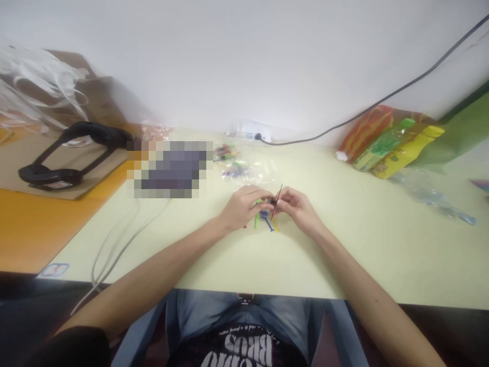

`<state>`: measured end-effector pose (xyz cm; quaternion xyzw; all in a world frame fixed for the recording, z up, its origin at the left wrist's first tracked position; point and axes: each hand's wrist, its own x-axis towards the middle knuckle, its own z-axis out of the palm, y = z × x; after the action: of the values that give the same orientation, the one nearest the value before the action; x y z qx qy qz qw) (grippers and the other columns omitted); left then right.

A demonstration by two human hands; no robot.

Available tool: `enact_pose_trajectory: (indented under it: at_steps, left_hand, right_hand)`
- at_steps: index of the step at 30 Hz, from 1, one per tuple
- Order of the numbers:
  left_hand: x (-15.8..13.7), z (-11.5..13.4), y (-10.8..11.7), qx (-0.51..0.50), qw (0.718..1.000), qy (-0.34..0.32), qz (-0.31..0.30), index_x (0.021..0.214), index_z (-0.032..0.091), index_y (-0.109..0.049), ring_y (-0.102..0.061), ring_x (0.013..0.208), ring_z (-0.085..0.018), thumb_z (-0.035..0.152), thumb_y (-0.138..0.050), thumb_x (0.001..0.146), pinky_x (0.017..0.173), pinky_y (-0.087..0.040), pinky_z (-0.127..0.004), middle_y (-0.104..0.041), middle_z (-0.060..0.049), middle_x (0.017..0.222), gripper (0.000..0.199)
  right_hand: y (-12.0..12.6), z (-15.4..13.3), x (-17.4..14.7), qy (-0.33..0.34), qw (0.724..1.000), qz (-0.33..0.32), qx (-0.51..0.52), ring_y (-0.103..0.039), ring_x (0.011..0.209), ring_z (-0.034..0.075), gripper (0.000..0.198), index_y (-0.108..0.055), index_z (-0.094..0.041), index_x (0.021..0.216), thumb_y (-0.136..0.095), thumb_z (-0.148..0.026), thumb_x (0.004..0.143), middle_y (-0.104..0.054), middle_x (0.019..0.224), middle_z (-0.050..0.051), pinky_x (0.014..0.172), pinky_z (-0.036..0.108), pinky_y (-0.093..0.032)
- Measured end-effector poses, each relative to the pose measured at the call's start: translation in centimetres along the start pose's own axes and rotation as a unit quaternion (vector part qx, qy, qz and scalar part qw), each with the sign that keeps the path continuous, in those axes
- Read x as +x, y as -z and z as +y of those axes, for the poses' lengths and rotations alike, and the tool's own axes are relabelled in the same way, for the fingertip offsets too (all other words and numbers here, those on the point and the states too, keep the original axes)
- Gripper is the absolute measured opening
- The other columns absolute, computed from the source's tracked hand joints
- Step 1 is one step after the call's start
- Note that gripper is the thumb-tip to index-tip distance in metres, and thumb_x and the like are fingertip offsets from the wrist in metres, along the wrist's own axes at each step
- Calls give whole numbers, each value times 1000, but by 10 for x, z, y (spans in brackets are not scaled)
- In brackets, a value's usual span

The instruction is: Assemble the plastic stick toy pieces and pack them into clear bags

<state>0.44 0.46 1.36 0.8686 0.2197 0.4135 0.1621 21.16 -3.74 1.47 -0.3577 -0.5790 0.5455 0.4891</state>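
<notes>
My left hand [247,206] and my right hand [298,208] meet over the pale table. Between their fingertips is a small dark piece [273,201]. A thin dark red strip [281,192] stands tilted in the fingers of my right hand, against the dark piece. Both hands are closed in a pinch. Just below them lie small plastic pieces: a blue one [267,220] with a round end, a green stick [256,221] and a yellow stick [276,225]. A bit of red [245,226] shows beside my left hand. Fingers partly hide these pieces.
Clear plastic bags with coloured pieces [235,171] lie behind the hands. A blurred-out dark device [171,168] is at left, with cables [126,250] below it. Bottles [405,153] lie at right near a crumpled clear bag [435,196]. A black headset-like frame [72,155] rests on cardboard.
</notes>
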Motion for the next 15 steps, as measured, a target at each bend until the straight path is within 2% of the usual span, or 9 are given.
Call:
enact_pose_trajectory:
  at_steps: [8,15]
  left_hand:
    - [1,-1,2,-19,1000,-6,-8,106,20,-70,-67,92,-20,40,-63,99,87,-51,-34,-75,-7,97,22]
    - [1,-1,3,-31,999,-24,1,109,21,-71,-68,94,-20,39,-63,99,89,-53,-36,-75,-8,100,22]
  right_hand:
    - [0,3,-3,-45,998,-22,48,-70,67,17,30,-58,-20,90,-76,-45,88,-69,82,2,63,32,-60]
    - [-2,2,-4,-60,995,-30,68,-70,70,18,31,-58,-20,89,-77,-44,88,-68,83,2,63,32,-60]
